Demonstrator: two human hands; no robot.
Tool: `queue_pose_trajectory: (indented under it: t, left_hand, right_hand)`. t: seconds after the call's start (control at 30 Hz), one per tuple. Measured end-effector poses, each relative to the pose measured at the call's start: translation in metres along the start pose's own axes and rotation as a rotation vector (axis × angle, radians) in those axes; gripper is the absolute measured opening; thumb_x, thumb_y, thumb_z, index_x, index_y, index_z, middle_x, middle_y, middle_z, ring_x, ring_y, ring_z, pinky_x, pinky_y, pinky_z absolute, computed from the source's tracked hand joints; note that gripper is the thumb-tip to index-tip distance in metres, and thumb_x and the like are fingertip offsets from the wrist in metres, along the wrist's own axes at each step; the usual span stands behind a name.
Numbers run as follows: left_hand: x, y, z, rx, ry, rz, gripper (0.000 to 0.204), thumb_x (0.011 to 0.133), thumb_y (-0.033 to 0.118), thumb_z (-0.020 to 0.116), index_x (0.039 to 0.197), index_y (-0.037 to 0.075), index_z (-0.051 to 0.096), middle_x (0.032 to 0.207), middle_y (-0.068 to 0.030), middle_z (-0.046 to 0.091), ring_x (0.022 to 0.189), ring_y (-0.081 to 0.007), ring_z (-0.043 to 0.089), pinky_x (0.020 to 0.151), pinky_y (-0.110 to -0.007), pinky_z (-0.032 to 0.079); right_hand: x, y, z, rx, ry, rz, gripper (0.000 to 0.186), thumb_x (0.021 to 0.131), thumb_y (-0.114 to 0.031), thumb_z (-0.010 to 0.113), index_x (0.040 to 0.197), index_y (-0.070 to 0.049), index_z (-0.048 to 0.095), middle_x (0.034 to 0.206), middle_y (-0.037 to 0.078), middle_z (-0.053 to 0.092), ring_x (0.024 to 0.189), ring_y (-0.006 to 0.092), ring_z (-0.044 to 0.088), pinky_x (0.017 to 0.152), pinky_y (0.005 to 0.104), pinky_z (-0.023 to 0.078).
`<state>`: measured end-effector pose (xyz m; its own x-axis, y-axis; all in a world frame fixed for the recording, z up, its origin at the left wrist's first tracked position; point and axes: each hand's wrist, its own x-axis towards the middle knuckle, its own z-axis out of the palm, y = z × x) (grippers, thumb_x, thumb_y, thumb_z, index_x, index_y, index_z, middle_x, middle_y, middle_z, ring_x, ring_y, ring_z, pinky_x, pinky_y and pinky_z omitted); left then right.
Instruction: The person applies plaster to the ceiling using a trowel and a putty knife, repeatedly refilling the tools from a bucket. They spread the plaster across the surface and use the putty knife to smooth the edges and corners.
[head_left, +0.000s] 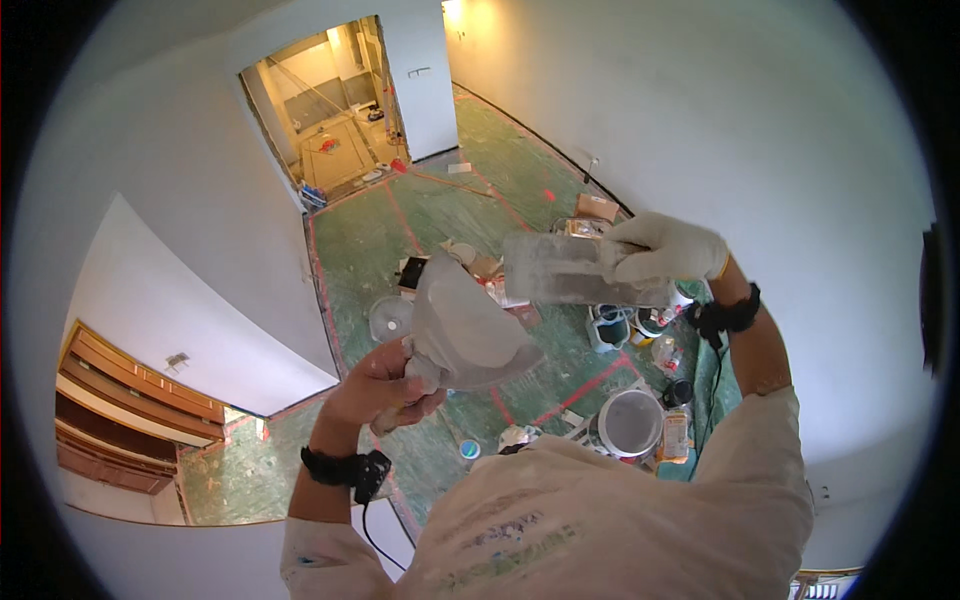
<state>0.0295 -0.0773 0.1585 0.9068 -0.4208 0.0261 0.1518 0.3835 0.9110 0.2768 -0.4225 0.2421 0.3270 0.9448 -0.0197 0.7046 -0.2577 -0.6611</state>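
My bare left hand (392, 388), smeared with white material, grips the handle of a wide scraper (470, 315) loaded with a pale grey-white compound. Its broad blade rises up and to the right of that hand. My right hand (665, 247), in a whitish glove, is closed on the handle of a flat rectangular metal trowel (550, 272), held level to the right of the scraper, its face streaked with compound. The trowel hangs in the air over the cluttered floor.
Green floor covering (390, 460) with red tape bears buckets (630, 423), a cardboard box (596, 207), bottles and tools. Pale walls (800, 130) flank me. A lit doorway (320, 100) opens at back left; wooden boards (140, 395) show at lower left.
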Motion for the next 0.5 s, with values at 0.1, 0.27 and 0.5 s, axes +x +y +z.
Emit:
queue_pose_trajectory:
  t: [0.1, 0.27, 0.5]
  left_hand:
    - [0.001, 0.012, 0.024, 0.162, 0.226, 0.062, 0.042, 0.092, 0.006, 0.062, 0.131, 0.002, 0.047, 0.081, -0.0043, 0.054, 0.058, -0.0083, 0.046, 0.048, -0.023, 0.038]
    - [-0.014, 0.021, 0.002, 0.426, 0.371, 0.225, 0.040, 0.089, -0.005, 0.055, 0.128, 0.003, 0.049, 0.089, -0.0015, 0.054, 0.067, -0.0074, 0.051, 0.057, -0.023, 0.042]
    - [0.021, 0.015, -0.032, 1.597, 0.437, 0.512, 0.085, 0.074, -0.014, 0.050, 0.155, 0.008, 0.035, 0.116, -0.0250, 0.054, 0.108, -0.0439, 0.055, 0.097, -0.044, 0.046]
  right_hand:
    - [0.003, 0.014, 0.035, -0.166, 0.497, 0.021, 0.028, 0.092, -0.032, 0.062, 0.096, -0.005, 0.063, 0.084, 0.006, 0.054, 0.087, 0.0173, 0.052, 0.074, 0.0317, 0.042]
    - [0.071, 0.015, 0.142, 1.560, 0.619, -0.222, 0.034, 0.091, -0.030, 0.062, 0.115, -0.005, 0.062, 0.108, 0.011, 0.068, 0.096, 0.0264, 0.067, 0.088, 0.0425, 0.056]
    - [0.160, -0.025, 0.244, 2.186, 0.201, -0.671, 0.044, 0.100, -0.030, 0.051, 0.133, -0.002, 0.057, 0.125, 0.011, 0.067, 0.112, 0.0273, 0.066, 0.103, 0.0428, 0.050]
